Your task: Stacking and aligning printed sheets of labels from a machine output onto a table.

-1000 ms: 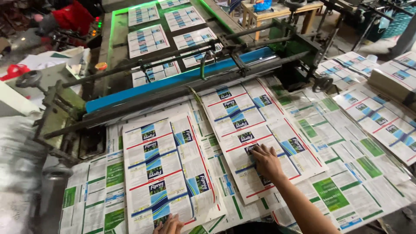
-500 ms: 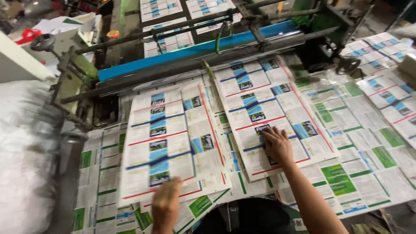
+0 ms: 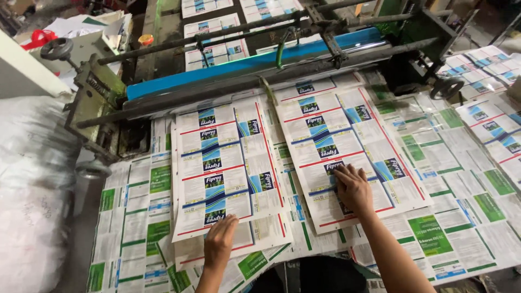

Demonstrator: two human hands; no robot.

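Note:
Two stacks of printed sheets with red lines and blue-and-white boxes lie side by side below a machine. My left hand (image 3: 220, 241) rests flat on the near edge of the left stack (image 3: 225, 163), fingers together. My right hand (image 3: 353, 187) presses flat on the lower middle of the right stack (image 3: 339, 135), fingers slightly spread. Neither hand grips anything.
A machine with a blue bar (image 3: 249, 65) and dark rollers (image 3: 260, 84) runs across the top, more sheets behind it. Green-and-white printed sheets (image 3: 445, 217) cover the table around the stacks. A white sack (image 3: 27, 206) sits left; a handwheel (image 3: 448, 87) sticks out right.
The view has shifted, so the stacks sit lower and more central. My left hand came up from the bottom edge onto the left stack. My right hand stays pressed on the right stack.

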